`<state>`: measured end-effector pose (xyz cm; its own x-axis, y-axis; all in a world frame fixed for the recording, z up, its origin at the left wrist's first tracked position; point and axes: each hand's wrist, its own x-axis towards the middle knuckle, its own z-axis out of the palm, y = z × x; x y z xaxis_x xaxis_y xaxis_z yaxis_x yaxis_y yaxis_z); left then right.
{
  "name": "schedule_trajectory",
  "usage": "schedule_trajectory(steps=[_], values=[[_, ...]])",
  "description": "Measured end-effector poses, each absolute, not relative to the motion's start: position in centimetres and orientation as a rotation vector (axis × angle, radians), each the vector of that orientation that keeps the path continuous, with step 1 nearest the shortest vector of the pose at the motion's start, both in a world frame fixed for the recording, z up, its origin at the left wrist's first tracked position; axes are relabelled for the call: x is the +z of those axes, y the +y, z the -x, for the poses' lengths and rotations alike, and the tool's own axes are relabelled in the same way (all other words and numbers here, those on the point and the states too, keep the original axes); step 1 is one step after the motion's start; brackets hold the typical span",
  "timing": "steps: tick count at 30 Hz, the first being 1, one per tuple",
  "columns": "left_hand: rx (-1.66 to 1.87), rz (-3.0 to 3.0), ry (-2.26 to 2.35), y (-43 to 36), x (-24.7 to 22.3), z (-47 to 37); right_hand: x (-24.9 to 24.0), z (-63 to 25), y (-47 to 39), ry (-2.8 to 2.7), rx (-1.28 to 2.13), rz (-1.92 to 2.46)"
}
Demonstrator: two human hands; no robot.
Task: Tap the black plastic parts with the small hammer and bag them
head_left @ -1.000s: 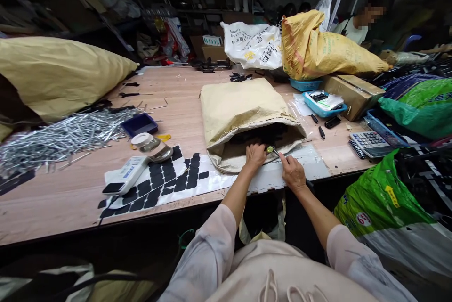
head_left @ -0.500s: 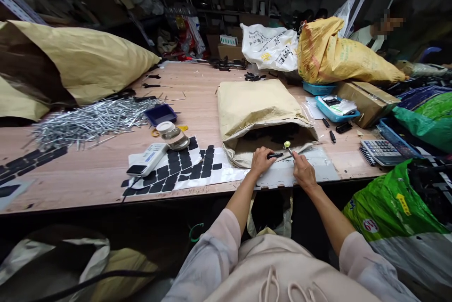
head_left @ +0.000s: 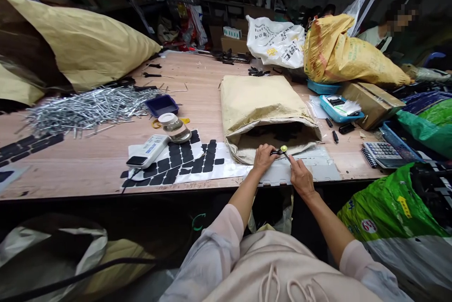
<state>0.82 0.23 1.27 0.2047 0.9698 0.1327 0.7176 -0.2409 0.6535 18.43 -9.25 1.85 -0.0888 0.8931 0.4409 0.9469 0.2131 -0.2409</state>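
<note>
My left hand (head_left: 263,157) is closed on a small black part (head_left: 275,152) in front of the mouth of a beige sack (head_left: 259,99). In my right hand (head_left: 301,177) is a metal tool (head_left: 284,150) with a round yellow-green head, its handle gripped between closed fingers. The tool's head touches or overlaps the end of the black part; which one is too small to tell. Dark contents show inside the sack. Beneath my hands lies a clear plastic sheet (head_left: 318,165) at the table's front edge.
Left on the table (head_left: 88,165) are a heap of metal rods (head_left: 92,109), a blue tray (head_left: 162,105), a glass jar (head_left: 175,128), a white device (head_left: 148,151) and black stickers (head_left: 165,172). Right are a calculator (head_left: 381,151) and a green bag (head_left: 377,203). A person (head_left: 377,36) is behind.
The tool in my right hand has moved left, up to the black part in my left hand. The view has shifted slightly.
</note>
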Motion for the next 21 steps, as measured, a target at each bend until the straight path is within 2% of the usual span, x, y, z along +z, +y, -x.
schedule_trajectory(steps=[13, 21], values=[[0.755, -2.012, 1.6, 0.4, 1.1, -0.9, 1.7, -18.1, -7.9, -2.08, -0.159, 1.66], [0.751, -2.022, 1.593, 0.3, 1.4, -0.7, 0.8, -21.6, -6.1, -2.009, -0.497, 1.86]])
